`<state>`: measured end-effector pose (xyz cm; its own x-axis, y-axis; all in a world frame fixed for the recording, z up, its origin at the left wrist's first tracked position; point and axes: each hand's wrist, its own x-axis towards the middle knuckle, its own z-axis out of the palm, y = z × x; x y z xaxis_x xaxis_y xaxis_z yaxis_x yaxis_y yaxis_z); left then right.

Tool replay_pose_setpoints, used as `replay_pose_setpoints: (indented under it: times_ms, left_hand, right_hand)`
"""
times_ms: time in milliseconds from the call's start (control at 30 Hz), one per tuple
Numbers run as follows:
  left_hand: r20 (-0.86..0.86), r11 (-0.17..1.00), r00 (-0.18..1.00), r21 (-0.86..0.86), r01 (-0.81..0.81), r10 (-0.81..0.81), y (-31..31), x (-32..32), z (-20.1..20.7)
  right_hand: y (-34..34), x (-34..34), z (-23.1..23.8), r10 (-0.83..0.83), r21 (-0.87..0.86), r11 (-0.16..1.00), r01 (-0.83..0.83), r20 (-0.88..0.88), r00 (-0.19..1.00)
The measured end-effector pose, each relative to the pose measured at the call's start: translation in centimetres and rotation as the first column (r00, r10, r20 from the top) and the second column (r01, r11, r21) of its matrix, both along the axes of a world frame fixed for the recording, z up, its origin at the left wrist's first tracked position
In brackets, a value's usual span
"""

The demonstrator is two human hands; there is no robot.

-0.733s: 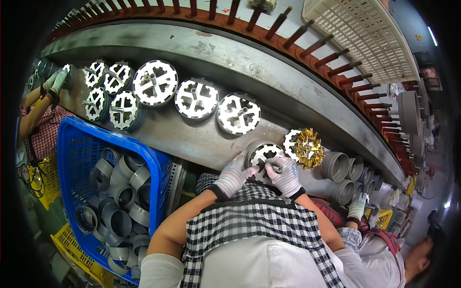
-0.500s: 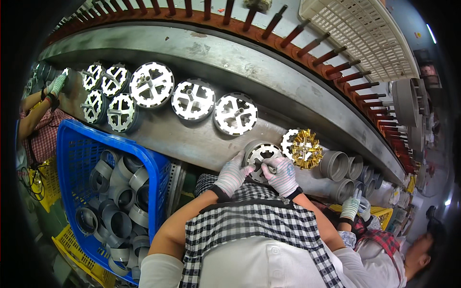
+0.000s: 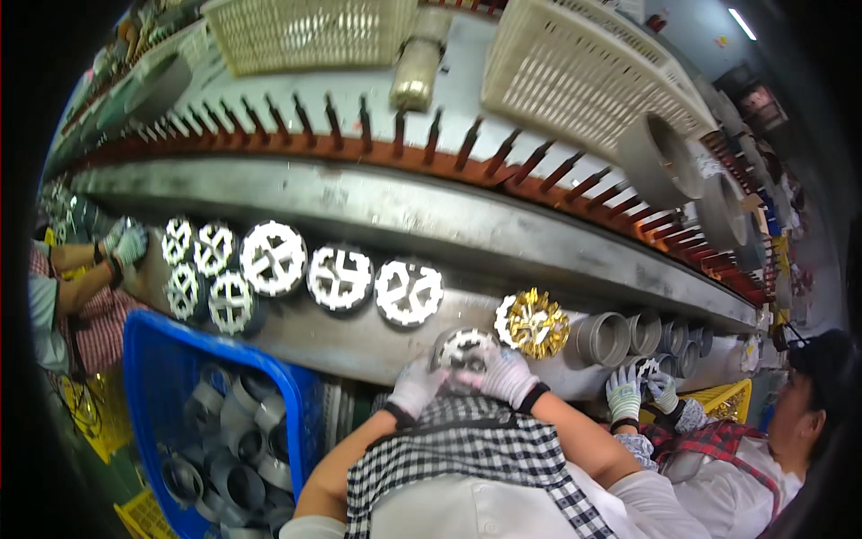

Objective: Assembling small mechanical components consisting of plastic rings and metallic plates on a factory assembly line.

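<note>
At the bench's near edge, a short grey pipe ring (image 3: 442,349) stands with a white slotted disc (image 3: 469,341) in its top. My left hand (image 3: 417,388), in a striped glove, holds the ring's left side. My gloved right hand (image 3: 510,377) lies against its right side, with fingers curled in toward the front. Blur hides the fingertips, and I cannot make out any small part between them. Just right of my hands, a cluster of shiny gold-coloured metal pieces (image 3: 542,325) lies partly over a white toothed disc (image 3: 505,325).
Rings with white discs (image 3: 409,293) stand in rows at left. A blue basket (image 3: 301,395) of grey pipe pieces (image 3: 242,485) is nearby. Plain grey rings (image 3: 602,340) and a co-worker's gloved hands (image 3: 624,395) are at right. Red-brown pegs (image 3: 470,144) line the bench's far side.
The view has tilted up, so the bench sits lower. My right hand has come from the disc's middle to the ring's near right side. The co-worker at right now shows both hands.
</note>
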<state>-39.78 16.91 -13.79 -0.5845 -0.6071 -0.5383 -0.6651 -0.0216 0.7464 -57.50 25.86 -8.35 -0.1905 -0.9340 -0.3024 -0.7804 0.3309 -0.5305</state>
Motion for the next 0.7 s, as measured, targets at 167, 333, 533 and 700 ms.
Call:
replay_pose_setpoints:
  times_ms: [167, 333, 533, 700]
  left_hand:
    - [-0.313, 0.971, 0.927, 0.177, -0.159, 0.209, -1.4, 4.0, 2.1]
    - [-0.459, 0.863, 0.735, 0.186, -0.47, 0.499, -3.4, 10.9, 8.0]
    - [-0.412, 0.742, 0.621, 0.292, -0.604, 0.667, -4.0, 17.6, 10.4]
    - [-0.476, 0.792, 0.638, 0.28, -0.543, 0.605, -5.4, 19.5, 11.0]
  right_hand:
    - [-0.8, -1.2, 5.3, -0.083, 0.148, 0.986, 0.071, 0.072, 0.994]
    - [-4.6, -4.2, 14.3, 0.067, -0.167, 0.887, 0.43, 0.969, 0.238]
    - [-18.3, -1.5, 19.3, 0.183, -0.44, 0.737, 0.513, 0.861, 0.475]
    - [-32.2, -10.9, 8.7, 0.246, -0.443, 0.352, 0.824, 0.894, 0.376]
